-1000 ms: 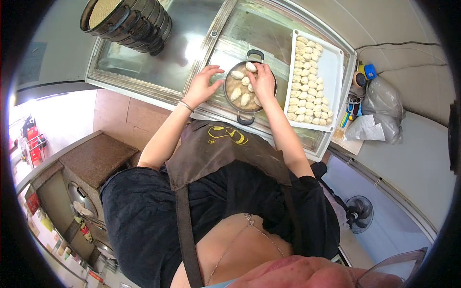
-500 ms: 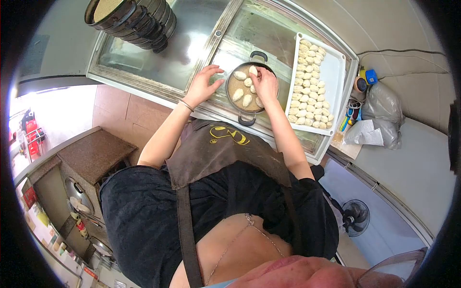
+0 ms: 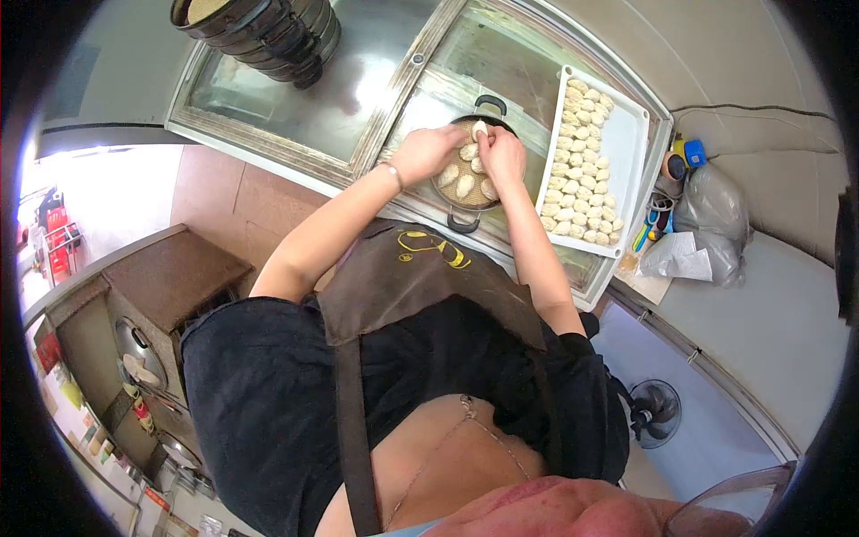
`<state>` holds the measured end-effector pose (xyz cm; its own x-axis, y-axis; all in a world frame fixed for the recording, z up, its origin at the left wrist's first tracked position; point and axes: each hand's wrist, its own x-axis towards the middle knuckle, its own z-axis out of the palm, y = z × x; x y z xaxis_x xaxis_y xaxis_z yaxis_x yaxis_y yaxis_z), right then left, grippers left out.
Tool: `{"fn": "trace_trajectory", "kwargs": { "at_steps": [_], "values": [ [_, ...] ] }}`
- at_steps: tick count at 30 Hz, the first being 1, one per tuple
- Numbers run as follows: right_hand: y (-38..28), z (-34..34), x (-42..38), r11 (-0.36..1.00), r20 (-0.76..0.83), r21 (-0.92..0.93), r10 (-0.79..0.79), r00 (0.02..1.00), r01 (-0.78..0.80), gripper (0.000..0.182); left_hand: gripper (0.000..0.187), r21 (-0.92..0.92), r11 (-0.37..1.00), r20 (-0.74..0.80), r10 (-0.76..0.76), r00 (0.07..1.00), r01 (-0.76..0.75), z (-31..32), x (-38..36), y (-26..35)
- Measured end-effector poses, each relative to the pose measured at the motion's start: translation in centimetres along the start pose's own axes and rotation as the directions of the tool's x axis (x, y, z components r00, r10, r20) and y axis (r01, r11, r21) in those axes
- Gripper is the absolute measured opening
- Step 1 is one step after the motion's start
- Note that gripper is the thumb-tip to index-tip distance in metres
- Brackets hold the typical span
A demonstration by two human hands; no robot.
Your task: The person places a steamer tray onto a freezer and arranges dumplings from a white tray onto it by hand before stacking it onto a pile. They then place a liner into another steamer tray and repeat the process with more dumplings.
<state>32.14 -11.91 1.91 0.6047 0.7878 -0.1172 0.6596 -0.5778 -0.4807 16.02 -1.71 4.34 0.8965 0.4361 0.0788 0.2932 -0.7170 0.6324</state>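
Both my hands are down over a round steamer tray [image 3: 465, 217], close together at its far side. My right hand [image 3: 504, 154] pinches one pale dumpling [image 3: 480, 131] between thumb and fingertips at the far rim. My left hand [image 3: 428, 152] reaches in beside it, fingers loosely curled over the tray; I cannot tell whether it grips anything.

I judge the step to be placing dumplings onto the tray, this one being set into a gap near the far edge. The next move would call for lowering it gently so that it does not crowd its neighbours.

The held dumpling looks oblong, its long axis running roughly away from me. Several dumplings [image 3: 465, 185] already lie in the tray, their long axes mostly running the same way.

The tray sits on a glass-topped freezer surface [image 3: 295, 107]. Just to its right lies a white rectangular tray [image 3: 628, 143] filled with rows of raw dumplings [image 3: 580, 161]. At the far left stands a stack of dark steamer trays [image 3: 268, 31]. Further right are plastic bags [image 3: 711, 206].
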Motion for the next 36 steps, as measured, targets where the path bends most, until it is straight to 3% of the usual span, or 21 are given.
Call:
{"fn": "trace_trajectory", "kwargs": {
  "at_steps": [1,2,5,12,14,18,21,26,30,32,33,35,36],
  "values": [
    [-0.1,0.0,0.1,1.000,0.007,0.008,0.011,1.000,-0.011,0.028,0.026,0.084,0.996,0.093,-0.014,0.996,0.006,0.3,0.8,0.0],
    [-0.2,0.0,0.3,1.000,0.015,0.015,0.022,1.000,-0.022,0.029,0.016,0.140,0.990,0.101,-0.013,0.995,-0.002,0.8,1.3,-0.5],
    [0.1,0.0,0.3,0.999,0.027,0.017,0.028,0.999,-0.029,0.027,0.013,0.211,0.977,0.138,0.005,0.990,-0.034,1.3,2.0,-1.1],
    [-0.1,-0.3,-0.1,0.994,0.003,0.109,0.011,1.000,-0.011,0.028,0.014,0.145,0.978,0.156,0.131,0.979,-0.153,-0.2,2.3,-1.8],
    [-0.1,-0.2,-0.1,0.996,-0.001,0.088,0.001,1.000,-0.001,0.029,0.018,0.181,0.965,0.329,0.125,0.936,-0.192,-0.7,2.8,-1.8],
    [0.2,0.0,0.3,0.997,0.009,0.070,-0.039,0.999,0.039,0.030,0.021,0.244,0.939,0.322,0.157,0.934,-0.242,0.5,3.0,-2.3],
    [0.3,-0.1,0.2,0.993,-0.006,0.049,-0.103,0.995,0.103,0.031,0.020,0.291,0.942,0.286,0.083,0.955,-0.169,0.8,2.8,-1.8],
    [0.4,0.1,0.0,0.992,0.015,0.114,-0.053,0.999,0.051,0.033,0.022,0.060,0.989,0.108,0.132,0.985,-0.139,0.3,2.2,-3.0],
    [0.5,0.3,0.0,0.987,-0.001,0.155,-0.046,0.999,0.046,0.035,0.024,0.014,0.995,0.133,0.100,0.986,-0.103,-1.4,2.2,-2.1],
    [0.4,0.1,0.1,0.988,0.008,0.153,-0.027,1.000,0.026,0.035,0.023,0.088,0.996,0.316,-0.016,0.949,-0.012,-1.9,2.5,-1.4],
    [0.5,0.3,0.1,0.988,0.007,0.152,-0.028,1.000,0.027,0.035,0.023,0.088,0.996,0.315,-0.016,0.949,-0.012,-1.3,2.6,-1.7],
    [0.8,0.5,0.2,0.991,-0.002,0.123,-0.057,0.998,0.057,0.033,0.022,0.254,0.954,0.396,0.051,0.917,-0.163,0.0,2.8,-2.5],
    [0.7,0.4,0.2,0.991,-0.004,0.122,-0.058,0.998,0.058,0.033,0.022,0.254,0.953,0.394,0.052,0.918,-0.164,-0.2,2.6,-2.1]
  ]
}}
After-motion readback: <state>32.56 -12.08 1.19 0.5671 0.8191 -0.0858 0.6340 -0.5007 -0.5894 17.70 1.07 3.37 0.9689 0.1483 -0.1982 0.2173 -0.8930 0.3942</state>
